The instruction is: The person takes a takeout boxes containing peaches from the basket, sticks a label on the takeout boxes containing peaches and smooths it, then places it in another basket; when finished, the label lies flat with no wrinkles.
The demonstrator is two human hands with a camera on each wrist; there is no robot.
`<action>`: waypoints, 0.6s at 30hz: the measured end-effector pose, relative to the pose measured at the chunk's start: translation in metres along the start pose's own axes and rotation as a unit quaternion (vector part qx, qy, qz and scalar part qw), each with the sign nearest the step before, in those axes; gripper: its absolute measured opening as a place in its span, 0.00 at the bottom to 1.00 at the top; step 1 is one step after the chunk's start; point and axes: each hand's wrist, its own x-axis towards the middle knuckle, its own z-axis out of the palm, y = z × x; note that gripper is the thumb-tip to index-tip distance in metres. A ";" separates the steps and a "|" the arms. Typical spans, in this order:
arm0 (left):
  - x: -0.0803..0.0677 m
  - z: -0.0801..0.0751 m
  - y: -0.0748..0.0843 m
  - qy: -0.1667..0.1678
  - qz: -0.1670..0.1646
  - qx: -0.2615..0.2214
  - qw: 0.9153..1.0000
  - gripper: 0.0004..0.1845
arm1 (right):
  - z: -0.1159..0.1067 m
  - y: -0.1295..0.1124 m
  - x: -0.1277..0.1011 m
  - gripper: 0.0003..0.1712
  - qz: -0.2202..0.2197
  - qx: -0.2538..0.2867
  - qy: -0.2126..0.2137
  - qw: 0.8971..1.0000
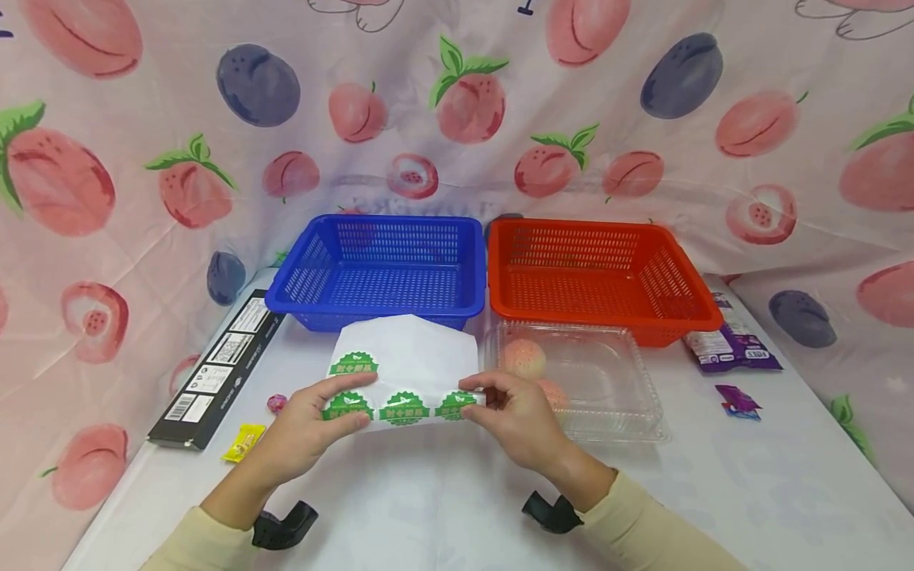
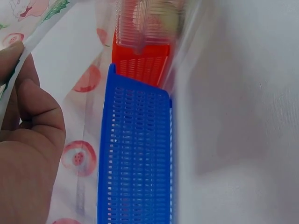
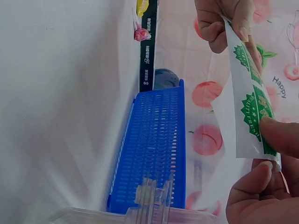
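Both hands hold up a white sheet of green scalloped stickers (image 1: pixel 404 408) above the table, in front of the blue basket. My left hand (image 1: pixel 303 424) pinches its left edge between thumb and fingers. At the right edge my right hand (image 1: pixel 521 416) pinches the sheet near a sticker, thumb in front and fingers behind in the right wrist view. The sheet's upper part is plain white, apart from one sticker at the left. Beside the right hand lies a clear plastic clamshell box (image 1: pixel 607 381) with two round pinkish fruits (image 1: pixel 524 358) inside, partly hidden by that hand.
A blue basket (image 1: pixel 378 297) and a red basket (image 1: pixel 607 305) stand side by side at the back. To the left lie a long black box (image 1: pixel 217 369), a pink lollipop (image 1: pixel 276 404) and a yellow packet (image 1: pixel 244 442). Purple packets (image 1: pixel 735 345) lie right.
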 end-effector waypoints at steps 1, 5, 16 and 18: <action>0.000 0.000 0.000 0.000 0.002 0.000 1.000 0.27 | 0.000 0.000 0.000 0.15 0.004 0.001 -0.002 1.000; 0.001 0.001 0.001 0.008 0.003 0.003 1.000 0.27 | -0.001 0.001 0.001 0.16 0.006 0.003 -0.005 1.000; 0.003 0.004 0.003 0.007 0.013 -0.007 1.000 0.26 | -0.002 0.001 0.001 0.14 -0.007 0.017 0.002 1.000; 0.003 0.004 0.003 0.008 0.017 -0.005 1.000 0.26 | -0.002 0.000 0.001 0.16 -0.005 0.031 0.002 1.000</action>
